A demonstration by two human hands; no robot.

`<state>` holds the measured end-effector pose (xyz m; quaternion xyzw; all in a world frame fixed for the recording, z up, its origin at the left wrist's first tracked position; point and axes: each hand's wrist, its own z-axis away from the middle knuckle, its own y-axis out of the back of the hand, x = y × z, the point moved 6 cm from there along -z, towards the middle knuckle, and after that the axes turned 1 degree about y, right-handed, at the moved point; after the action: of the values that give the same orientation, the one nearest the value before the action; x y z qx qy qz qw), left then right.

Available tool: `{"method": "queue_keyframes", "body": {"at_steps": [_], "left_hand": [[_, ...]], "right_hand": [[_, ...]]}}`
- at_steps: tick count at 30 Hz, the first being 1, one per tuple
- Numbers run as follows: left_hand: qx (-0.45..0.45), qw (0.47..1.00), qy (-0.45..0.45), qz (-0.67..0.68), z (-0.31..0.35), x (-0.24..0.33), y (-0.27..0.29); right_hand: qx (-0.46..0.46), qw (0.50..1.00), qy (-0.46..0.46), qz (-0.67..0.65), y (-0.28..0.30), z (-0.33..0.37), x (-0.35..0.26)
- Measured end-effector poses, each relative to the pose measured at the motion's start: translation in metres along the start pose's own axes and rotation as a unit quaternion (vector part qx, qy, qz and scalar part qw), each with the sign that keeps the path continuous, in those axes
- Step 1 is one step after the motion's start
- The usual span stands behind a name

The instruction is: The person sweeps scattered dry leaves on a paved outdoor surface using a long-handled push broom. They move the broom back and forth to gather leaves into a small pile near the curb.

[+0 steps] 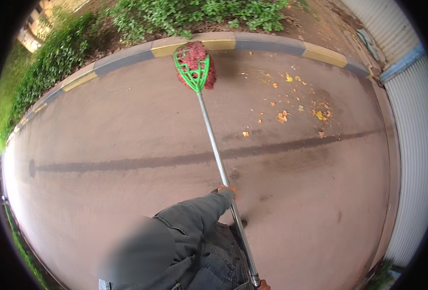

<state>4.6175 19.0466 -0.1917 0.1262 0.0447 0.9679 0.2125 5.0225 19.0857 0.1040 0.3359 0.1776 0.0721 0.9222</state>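
A long-handled broom (211, 129) stretches away from me, its metal pole leaning slightly left toward the far side. At its far end a green plastic frame (205, 72) holds a mass of red bristles (194, 52), which lies against the painted kerb. Partway down the pole, my left hand (228, 189) is wrapped round it, the grey sleeve reaching in from the lower left. My right hand (264, 285) grips the pole near its end at the bottom edge, where only part of the hand shows. Fallen yellow and orange leaves (282, 116) lie scattered on the pavement right of the bristles.
A yellow and grey kerb (267, 44) curves along the far side, with green shrubs (199, 14) and soil behind it. On the right stands a corrugated metal wall (417, 145). A dark damp streak (170, 161) crosses the concrete ground (127, 125).
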Motion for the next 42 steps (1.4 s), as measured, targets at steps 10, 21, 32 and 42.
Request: {"method": "queue_keyframes", "body": {"at_steps": [10, 21, 32, 42], "left_hand": [[0.008, 0.945, -0.164, 0.284, -0.070, 0.100, 0.208], [0.050, 0.846, -0.131, 0.514, -0.113, 0.142, 0.321], [-0.002, 0.957, -0.087, 0.278, -0.119, 0.130, 0.107], [-0.072, 0.983, -0.113, 0.123, -0.012, 0.097, -0.118]], "right_hand": [[-0.053, 0.965, 0.177, 0.186, 0.002, -0.127, -0.187], [-0.067, 0.929, 0.306, 0.197, 0.012, -0.149, -0.384], [0.009, 0.969, 0.145, 0.200, 0.081, -0.128, -0.274], [0.060, 0.993, 0.016, 0.102, 0.085, -0.032, -0.132]]}}
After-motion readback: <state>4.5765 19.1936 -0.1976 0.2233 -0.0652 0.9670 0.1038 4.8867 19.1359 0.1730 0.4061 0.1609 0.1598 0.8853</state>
